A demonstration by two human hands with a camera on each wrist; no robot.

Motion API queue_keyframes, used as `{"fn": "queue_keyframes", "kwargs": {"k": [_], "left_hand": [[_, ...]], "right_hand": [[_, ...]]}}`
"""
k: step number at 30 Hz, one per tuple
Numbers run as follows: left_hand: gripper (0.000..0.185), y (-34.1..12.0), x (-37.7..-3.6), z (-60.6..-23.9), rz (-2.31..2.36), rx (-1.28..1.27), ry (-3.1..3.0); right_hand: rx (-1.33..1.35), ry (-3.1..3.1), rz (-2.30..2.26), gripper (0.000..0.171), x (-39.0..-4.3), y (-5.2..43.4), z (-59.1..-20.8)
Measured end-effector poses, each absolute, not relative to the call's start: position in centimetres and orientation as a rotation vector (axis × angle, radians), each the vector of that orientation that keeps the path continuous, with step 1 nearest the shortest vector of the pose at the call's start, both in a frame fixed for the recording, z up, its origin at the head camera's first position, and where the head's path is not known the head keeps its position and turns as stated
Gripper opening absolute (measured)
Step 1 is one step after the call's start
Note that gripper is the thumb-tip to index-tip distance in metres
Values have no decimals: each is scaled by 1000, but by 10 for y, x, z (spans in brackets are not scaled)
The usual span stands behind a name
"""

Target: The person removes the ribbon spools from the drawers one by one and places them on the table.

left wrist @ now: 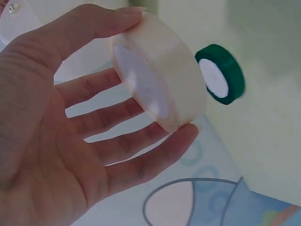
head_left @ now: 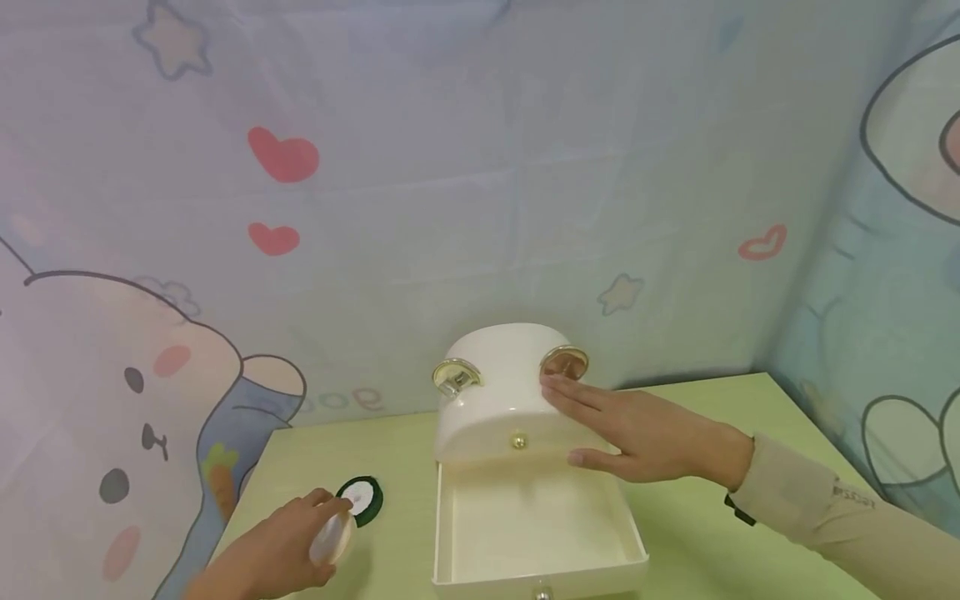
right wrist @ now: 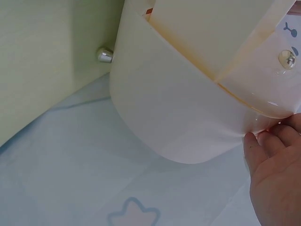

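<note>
My left hand (head_left: 273,546) pinches a spool of cream ribbon (left wrist: 162,70) between thumb and fingers, above the table's left part. Behind it, a spool of dark green ribbon (head_left: 375,502) with a white core stands apart on the table. A white rounded box (head_left: 502,367) with two gold ear-like discs stands at the back. Its lower drawer (head_left: 536,521) is pulled out and nothing lies inside. My right hand (head_left: 637,433) rests its straight fingertips on the box top beside the right gold disc (head_left: 564,360), thumb over the drawer's back corner.
The light green table (head_left: 405,458) reaches back to a printed cloth (head_left: 420,167) with hearts, stars and a cartoon animal. A second printed cloth (head_left: 885,333) hangs along the right side. Gold knobs sit on the upper front (head_left: 519,442) and the drawer front.
</note>
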State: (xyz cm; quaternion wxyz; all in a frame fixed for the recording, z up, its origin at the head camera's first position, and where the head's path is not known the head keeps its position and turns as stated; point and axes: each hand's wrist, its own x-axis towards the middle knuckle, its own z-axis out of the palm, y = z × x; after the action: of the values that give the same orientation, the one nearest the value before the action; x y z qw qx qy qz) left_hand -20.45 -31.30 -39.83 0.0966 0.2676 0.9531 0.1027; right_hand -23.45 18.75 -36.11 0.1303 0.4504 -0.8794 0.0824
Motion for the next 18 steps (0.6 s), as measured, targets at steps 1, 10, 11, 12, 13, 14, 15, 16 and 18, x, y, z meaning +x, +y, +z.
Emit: {"fn": "queue_keyframes", "kwargs": {"k": [1,10,11,12,13,14,15,16,18], "left_hand": [[63,-316,-204,-402,308,783,2822],[63,-342,-210,-430,323,735,2844],[63,-345,-211,-433,322,727,2843],[63,-346,-213,-435,326,712,2836],[64,-348,-214,-438,330,698,2829],[64,-349,-214,-440,333,679,2826],[64,-349,-215,-442,339,655,2822],[63,-349,-216,-444,341,636,2819],[63,-350,-216,-447,342,611,2817]], "right_hand": [[1311,-2552,239,76,-235,188,-361],[1301,-2548,240,76,-236,188,-361],[1299,-2550,240,76,-236,189,-362],[1299,-2553,240,76,-236,189,-362],[1297,-2555,237,76,-237,189,-362],[1296,-2558,235,76,-237,189,-362],[1294,-2561,234,76,-237,189,-363],[1291,-2563,233,76,-237,189,-363],[1286,-2567,231,76,-236,189,-363]]}}
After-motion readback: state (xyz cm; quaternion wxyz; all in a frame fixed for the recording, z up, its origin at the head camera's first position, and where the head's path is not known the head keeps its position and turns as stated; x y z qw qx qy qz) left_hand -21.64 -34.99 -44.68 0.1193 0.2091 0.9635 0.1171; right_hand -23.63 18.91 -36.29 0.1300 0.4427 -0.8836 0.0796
